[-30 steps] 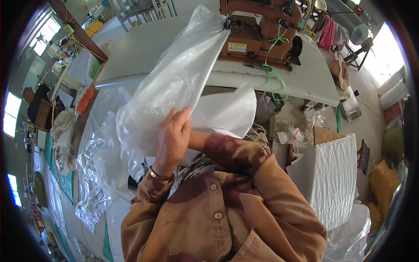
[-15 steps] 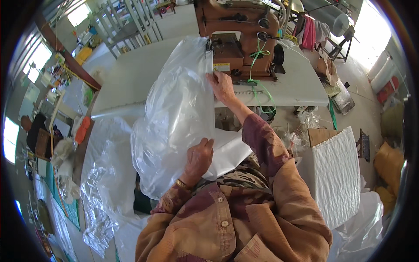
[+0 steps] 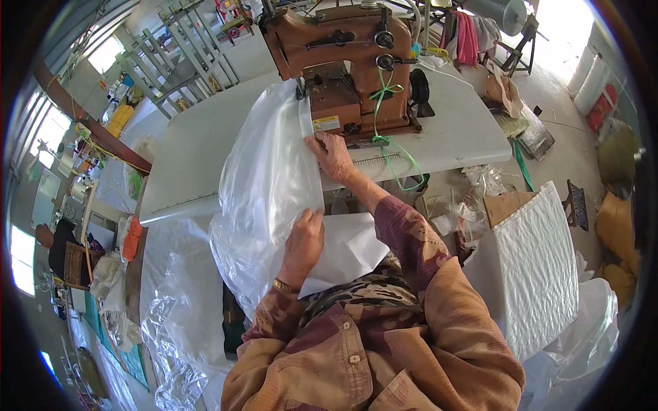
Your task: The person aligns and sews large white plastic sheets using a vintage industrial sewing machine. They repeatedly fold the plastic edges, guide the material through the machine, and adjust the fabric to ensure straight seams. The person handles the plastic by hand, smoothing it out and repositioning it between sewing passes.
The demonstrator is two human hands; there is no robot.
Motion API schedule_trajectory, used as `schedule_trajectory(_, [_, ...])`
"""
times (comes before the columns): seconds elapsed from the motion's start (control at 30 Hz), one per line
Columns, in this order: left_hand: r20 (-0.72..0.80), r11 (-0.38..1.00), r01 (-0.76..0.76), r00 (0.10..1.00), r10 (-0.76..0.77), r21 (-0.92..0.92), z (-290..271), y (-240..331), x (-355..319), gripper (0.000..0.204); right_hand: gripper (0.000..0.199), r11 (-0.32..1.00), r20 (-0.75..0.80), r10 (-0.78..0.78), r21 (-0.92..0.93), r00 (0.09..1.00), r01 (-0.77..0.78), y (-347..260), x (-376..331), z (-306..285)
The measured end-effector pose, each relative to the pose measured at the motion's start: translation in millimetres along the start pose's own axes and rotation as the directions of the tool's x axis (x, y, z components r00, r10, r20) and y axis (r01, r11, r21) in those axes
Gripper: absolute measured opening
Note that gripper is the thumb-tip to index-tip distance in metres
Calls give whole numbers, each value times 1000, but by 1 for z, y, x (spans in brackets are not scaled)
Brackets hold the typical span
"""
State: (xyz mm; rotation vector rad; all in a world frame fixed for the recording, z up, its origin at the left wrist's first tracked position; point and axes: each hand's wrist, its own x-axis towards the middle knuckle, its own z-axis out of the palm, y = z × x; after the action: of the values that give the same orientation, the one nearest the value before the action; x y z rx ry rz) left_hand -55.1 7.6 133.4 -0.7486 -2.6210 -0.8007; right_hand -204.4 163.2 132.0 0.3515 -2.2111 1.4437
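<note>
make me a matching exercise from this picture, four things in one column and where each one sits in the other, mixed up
Things:
1. brown industrial sewing machine
2. clear crinkled plastic bag
3. left hand
4. right hand

Places:
A. low on the bag's edge, near the person's chest
B. standing at the back of the white table
C. on the table's front edge, at the foot of the machine
D. draped from the machine down over the table's front edge

Pairs: 1-B, 2-D, 3-A, 4-C

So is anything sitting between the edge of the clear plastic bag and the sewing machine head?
Nothing visible. The right hand presses the clear plastic bag edge right beside the brown sewing machine; the left hand holds the bag lower down. The needle area itself is hard to see.
</note>
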Motion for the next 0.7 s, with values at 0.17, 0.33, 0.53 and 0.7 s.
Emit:
schedule_trajectory(0.17, [47,998,-2,999,-1,70,-6,-8,50,26,40,996,42,55,69,998,-58,0,1,0])
schedule_trajectory(0.33, [-39,990,-50,998,56,129,-4,-20,96,20,40,984,66,107,134,992,-115,-4,2,-3])
schedule_trajectory(0.53, [-167,984,-62,982,91,169,-7,-31,144,9,40,959,29,155,234,987,-157,-12,3,-7])
schedule_trajectory(0.7, [-290,980,-48,951,104,193,-2,-35,166,16,40,989,-64,88,126,994,-79,-9,4,-3])
